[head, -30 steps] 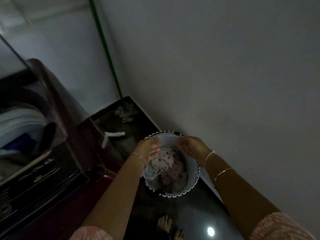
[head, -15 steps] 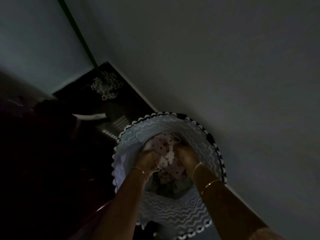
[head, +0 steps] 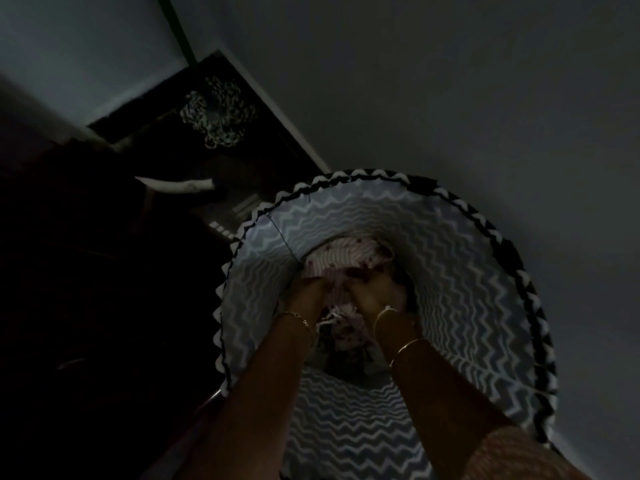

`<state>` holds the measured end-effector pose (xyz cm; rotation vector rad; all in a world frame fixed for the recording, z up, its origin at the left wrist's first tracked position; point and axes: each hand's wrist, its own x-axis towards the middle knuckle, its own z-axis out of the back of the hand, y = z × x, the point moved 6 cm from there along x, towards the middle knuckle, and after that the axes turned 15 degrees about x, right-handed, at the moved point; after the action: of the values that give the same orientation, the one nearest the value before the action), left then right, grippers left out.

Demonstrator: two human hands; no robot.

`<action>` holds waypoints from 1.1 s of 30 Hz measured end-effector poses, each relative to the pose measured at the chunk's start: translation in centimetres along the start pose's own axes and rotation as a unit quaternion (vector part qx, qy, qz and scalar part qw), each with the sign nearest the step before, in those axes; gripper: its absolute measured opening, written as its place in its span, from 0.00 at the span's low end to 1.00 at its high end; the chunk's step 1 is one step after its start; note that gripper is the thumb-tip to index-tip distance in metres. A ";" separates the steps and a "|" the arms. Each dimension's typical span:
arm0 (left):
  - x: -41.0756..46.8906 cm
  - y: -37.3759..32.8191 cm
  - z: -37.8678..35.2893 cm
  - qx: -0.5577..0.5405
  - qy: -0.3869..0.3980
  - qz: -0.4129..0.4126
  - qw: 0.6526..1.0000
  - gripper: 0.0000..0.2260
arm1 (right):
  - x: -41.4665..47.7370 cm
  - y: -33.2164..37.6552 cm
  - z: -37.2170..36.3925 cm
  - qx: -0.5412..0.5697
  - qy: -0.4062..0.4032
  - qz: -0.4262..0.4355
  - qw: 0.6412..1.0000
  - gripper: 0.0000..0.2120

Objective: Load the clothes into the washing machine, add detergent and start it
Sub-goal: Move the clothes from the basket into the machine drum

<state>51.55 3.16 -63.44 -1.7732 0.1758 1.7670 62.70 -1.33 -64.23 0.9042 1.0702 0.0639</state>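
- A plain pale wall (head: 450,81) fills the frame from twelve through four o'clock, and the scene is very dim.
- A large dark mass takes the nine o'clock side; too dark to tell what it is.
- A green pole (head: 175,29) runs down from the top edge at eleven o'clock to a stringy mop head (head: 216,110) on the dark floor (head: 263,161).
- A short white piece (head: 173,184) lies at ten o'clock of the basket, apart from it.
- The laundry basket (head: 467,306), zigzag-lined with a black and white rim, sits against the wall, from centre to five o'clock.
- Deep in it lie the clothes (head: 341,261), a pale pink spotted and striped bundle, with darker fabric beneath.
- Both forearms reach down from six o'clock into the basket, bangles at the wrists.
- The left hand (head: 310,292) is curled closed on the clothes at the bundle's nine o'clock side.
- The right hand (head: 375,292) is likewise closed into the clothes, just beside the left.
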 end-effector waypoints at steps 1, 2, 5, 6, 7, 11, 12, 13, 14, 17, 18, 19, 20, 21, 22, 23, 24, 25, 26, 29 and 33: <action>-0.7 0.0 0.2 -0.002 0.002 0.002 1.000 0.12 | -1.2 0.8 0.7 0.030 -0.028 0.006 0.999 0.13; -1.6 -0.1 0.3 -0.011 0.005 -0.004 1.000 0.10 | -2.4 1.1 1.1 0.091 -0.054 0.000 0.994 0.11; -5.2 0.2 -0.4 -0.067 0.051 0.031 0.996 0.16 | -6.5 1.6 1.4 0.274 -0.059 -0.075 0.957 0.17; -6.6 0.1 -0.5 -0.085 0.053 0.032 0.994 0.18 | -7.7 1.7 1.7 0.300 -0.054 -0.095 0.948 0.17; -8.1 0.0 -0.9 -0.102 0.064 0.035 0.992 0.21 | -9.0 2.0 2.0 0.322 -0.048 -0.110 0.939 0.16; -13.4 -0.9 -2.1 -0.105 0.091 0.003 0.990 0.26 | -14.9 3.8 3.8 0.365 -0.005 -0.182 0.913 0.14; -15.2 -0.9 -2.1 -0.096 0.095 0.010 0.991 0.22 | -16.0 4.3 4.4 0.364 0.000 -0.187 0.912 0.14; -16.7 -0.8 -1.9 -0.092 0.094 0.024 0.991 0.20 | -17.3 5.3 4.9 0.363 0.009 -0.187 0.913 0.14; -18.2 -0.7 -2.0 -0.103 0.105 0.033 0.989 0.21 | -18.5 6.0 5.3 0.369 0.021 -0.190 0.909 0.15; -22.6 -1.6 -2.6 -0.184 0.143 -0.013 0.972 0.19 | -22.4 8.6 5.9 0.346 0.060 -0.188 0.917 0.21; -24.2 -2.1 -2.5 -0.198 0.143 -0.030 0.969 0.16 | -23.6 9.5 6.1 0.339 0.065 -0.181 0.921 0.18; -25.5 -2.4 -2.2 -0.199 0.138 -0.039 0.969 0.12 | -24.9 10.4 6.3 0.332 0.073 -0.172 0.925 0.13; -26.7 -2.6 -2.0 -0.198 0.132 -0.047 0.970 0.10 | -26.0 11.3 6.6 0.326 0.083 -0.166 0.927 0.10; -27.7 -2.8 -1.6 -0.194 0.126 -0.056 0.971 0.09 | -27.2 12.3 6.8 0.321 0.092 -0.157 0.929 0.09; -28.7 -3.0 -1.1 -0.183 0.120 -0.063 0.974 0.09 | -28.1 13.1 7.1 0.318 0.097 -0.140 0.932 0.09; -29.7 -3.3 -0.7 -0.165 0.115 -0.068 0.977 0.08 | -28.9 13.9 7.6 0.318 0.093 -0.112 0.937 0.10; -30.6 -3.6 -0.3 -0.152 0.118 -0.073 0.979 0.08 | -29.5 14.5 8.2 0.318 0.075 -0.075 0.942 0.10; -31.3 -3.8 0.1 -0.141 0.121 -0.075 0.980 0.09 | -30.1 15.0 8.8 0.320 0.050 -0.032 0.946 0.10; -32.4 -4.2 0.5 -0.137 0.127 -0.076 0.980 0.10 | -30.2 15.5 9.6 0.315 0.025 0.020 0.949 0.11; -35.2 -5.5 1.5 -0.158 0.149 -0.087 0.972 0.18 | -30.8 17.4 12.0 0.166 -0.020 0.212 0.963 0.18; -40.7 -8.0 1.9 -0.198 0.217 -0.147 0.944 0.16 | -31.6 19.6 12.0 -0.180 0.033 0.324 0.928 0.44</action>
<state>50.14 -2.76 -22.40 -2.3232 -0.2763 1.2393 62.92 -10.18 -26.23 0.8870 0.7442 0.8221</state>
